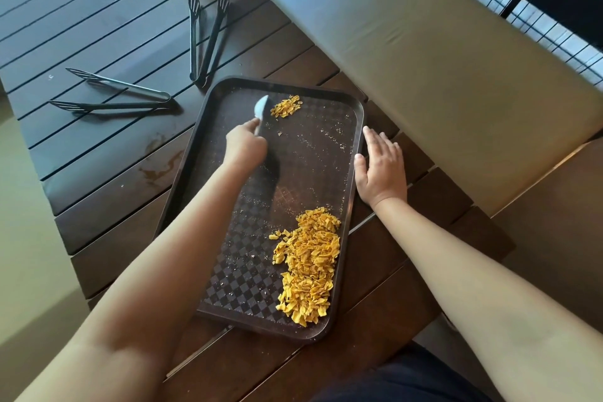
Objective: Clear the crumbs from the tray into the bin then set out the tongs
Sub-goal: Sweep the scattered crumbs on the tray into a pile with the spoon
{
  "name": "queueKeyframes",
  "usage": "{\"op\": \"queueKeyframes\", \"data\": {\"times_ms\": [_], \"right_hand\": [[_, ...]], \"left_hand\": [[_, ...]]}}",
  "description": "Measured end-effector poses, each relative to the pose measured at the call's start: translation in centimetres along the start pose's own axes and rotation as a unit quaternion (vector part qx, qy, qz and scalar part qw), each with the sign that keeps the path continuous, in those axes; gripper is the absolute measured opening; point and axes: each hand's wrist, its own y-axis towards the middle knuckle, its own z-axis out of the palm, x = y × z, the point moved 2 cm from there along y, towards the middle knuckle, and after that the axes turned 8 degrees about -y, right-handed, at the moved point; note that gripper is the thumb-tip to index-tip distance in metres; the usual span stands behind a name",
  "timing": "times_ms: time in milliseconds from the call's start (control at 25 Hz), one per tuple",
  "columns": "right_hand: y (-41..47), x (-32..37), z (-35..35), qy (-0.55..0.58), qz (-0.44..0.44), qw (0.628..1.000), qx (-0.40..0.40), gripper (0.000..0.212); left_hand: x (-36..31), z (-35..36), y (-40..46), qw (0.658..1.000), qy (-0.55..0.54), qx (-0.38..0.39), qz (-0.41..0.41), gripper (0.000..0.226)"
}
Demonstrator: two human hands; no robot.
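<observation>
I see the tray (pixel 208 192) lying at a slant on the dark slatted surface (pixel 98 153), its near short end close to me. It is a dark brown rectangle with rounded corners, a raised rim and a fine checkered texture on its floor. A big heap of yellow-orange crumbs (pixel 310 268) sits along its right side toward the near end, flaky and jagged, and a small heap of crumbs (pixel 286 106) lies near the far end. Fine specks are scattered over the floor between the two heaps.

My left hand (pixel 244 143) is over the far half of the tray, fingers curled round the handle of a pale scraper (pixel 262 108), whose blade tip sits just beside the small heap. My right hand (pixel 380 163) is flat, fingers straight, resting against the tray's right rim, holding nothing.

Two pairs of black tongs lie on the surface beyond the tray: the upright tongs (pixel 205 36) point away from me, hinge just beside the tray's far corner; the sideways tongs (pixel 114 95) lie to the left, tips spread. A tan cushioned bench (pixel 424 59) runs along the right.
</observation>
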Motion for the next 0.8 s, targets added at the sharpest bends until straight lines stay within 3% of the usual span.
{"op": "queueKeyframes", "data": {"times_ms": [160,320,400,720,800], "right_hand": [[0.0,0.0,0.0,-0.003,0.001,1.000,0.006,0.062],[0.0,0.0,0.0,0.001,0.003,1.000,0.005,0.067],[0.0,0.0,-0.1,0.001,0.002,1.000,0.005,0.069],[0.0,-0.1,0.0,-0.005,0.001,1.000,0.005,0.065],[0.0,-0.1,0.1,-0.006,0.001,1.000,0.006,0.067]], "left_hand": [[-0.5,2.0,-0.5,0.996,0.012,0.072,0.041,0.048],[-1.1,0.9,0.2,0.999,-0.020,-0.015,0.027,0.049],[-1.6,0.7,0.7,1.000,0.010,-0.020,0.013,0.052],[-2.1,3.2,-1.1,0.994,0.041,0.098,0.040,0.049],[-2.2,3.3,-1.2,0.994,0.030,0.098,0.046,0.047]]}}
